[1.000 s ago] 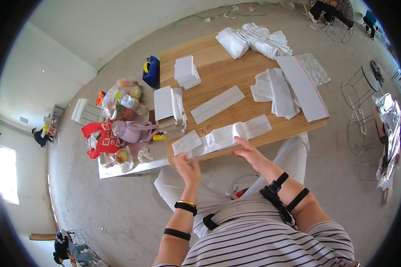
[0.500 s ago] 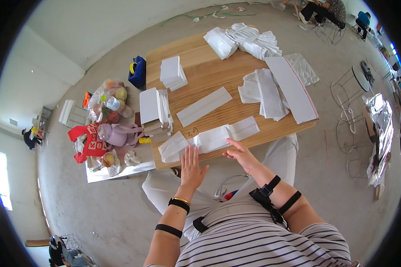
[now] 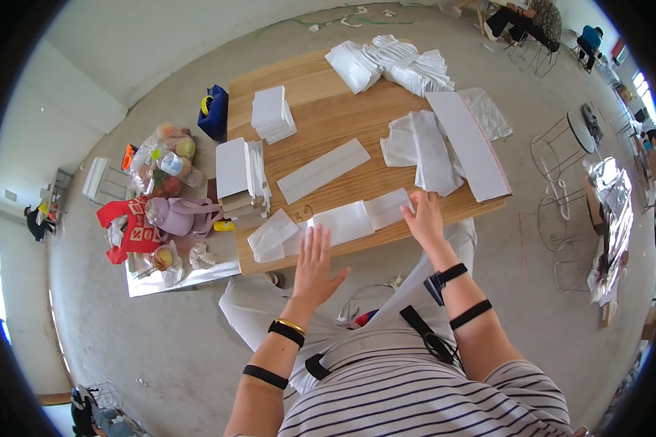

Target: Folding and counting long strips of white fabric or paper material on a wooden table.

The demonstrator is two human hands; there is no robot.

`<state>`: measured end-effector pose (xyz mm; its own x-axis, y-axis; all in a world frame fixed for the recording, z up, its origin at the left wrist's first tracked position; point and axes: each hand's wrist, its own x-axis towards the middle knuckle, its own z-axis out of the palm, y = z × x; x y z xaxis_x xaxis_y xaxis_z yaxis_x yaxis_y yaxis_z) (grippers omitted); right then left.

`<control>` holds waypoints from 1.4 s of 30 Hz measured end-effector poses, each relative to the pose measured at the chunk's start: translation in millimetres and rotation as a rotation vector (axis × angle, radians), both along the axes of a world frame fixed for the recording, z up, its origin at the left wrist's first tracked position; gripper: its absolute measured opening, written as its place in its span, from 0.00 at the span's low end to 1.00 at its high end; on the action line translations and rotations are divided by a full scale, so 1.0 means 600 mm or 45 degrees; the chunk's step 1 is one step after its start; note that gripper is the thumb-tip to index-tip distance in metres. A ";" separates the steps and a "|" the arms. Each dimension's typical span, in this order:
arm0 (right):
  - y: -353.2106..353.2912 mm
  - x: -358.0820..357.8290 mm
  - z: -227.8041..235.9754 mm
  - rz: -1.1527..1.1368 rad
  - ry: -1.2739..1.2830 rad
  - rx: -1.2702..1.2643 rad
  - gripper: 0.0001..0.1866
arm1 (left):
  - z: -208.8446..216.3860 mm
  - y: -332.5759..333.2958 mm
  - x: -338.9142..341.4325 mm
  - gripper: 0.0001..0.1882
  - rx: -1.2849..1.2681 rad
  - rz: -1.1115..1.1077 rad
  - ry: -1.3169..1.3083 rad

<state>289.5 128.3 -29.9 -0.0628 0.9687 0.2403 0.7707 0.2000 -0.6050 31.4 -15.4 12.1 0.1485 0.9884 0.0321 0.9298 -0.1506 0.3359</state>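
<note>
Along the table's near edge lies a long white folded strip point(image 3: 340, 220), paper-like, with a slanted loose piece at its left end. My left hand point(image 3: 313, 268) is flat and open, its fingertips at the strip's near edge towards the left. At the strip's right end is my right hand point(image 3: 427, 222), thumb and fingers apart, touching or very near that end. Another flat white strip point(image 3: 323, 171) lies slantwise farther in. To the right are loose white pieces point(image 3: 436, 149) beside a long white board point(image 3: 470, 146).
The wooden table point(image 3: 306, 91) also bears white stacks point(image 3: 233, 167) at left and a white pile point(image 3: 393, 62) at the far side. A blue tape dispenser point(image 3: 213, 113), bagged fruit point(image 3: 175, 153) and a red bag point(image 3: 131, 226) are beyond its left edge. Stools point(image 3: 557, 149) stand right.
My right hand has moved right and away from me, from above the near edge to the strip's right end. My left hand stays flat near the strip. The whole view has shifted slightly.
</note>
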 end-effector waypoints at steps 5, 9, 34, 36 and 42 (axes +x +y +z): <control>0.027 -0.004 -0.021 -0.101 -0.310 -0.202 0.13 | -0.022 0.023 0.056 0.49 -0.045 -0.155 0.127; 0.033 -0.003 -0.022 -0.041 -0.192 -0.154 0.10 | -0.046 0.026 0.067 0.49 -0.095 -0.162 0.163; -0.055 -0.264 0.008 0.681 -0.008 -0.192 0.11 | -0.010 -0.025 -0.127 0.27 0.136 0.460 -0.207; -0.056 -0.264 0.013 0.685 -0.019 -0.192 0.11 | -0.006 -0.015 -0.115 0.27 0.163 0.392 -0.266; -0.039 -0.193 0.075 0.554 0.249 -0.477 0.16 | 0.004 0.010 -0.070 0.30 0.137 0.284 -0.276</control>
<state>173.6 105.0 15.3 -0.4613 0.8848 -0.0649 0.5333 0.2181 -0.8174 -10.6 -9.2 14.3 -0.0933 0.9850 0.1453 0.8522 0.0036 0.5231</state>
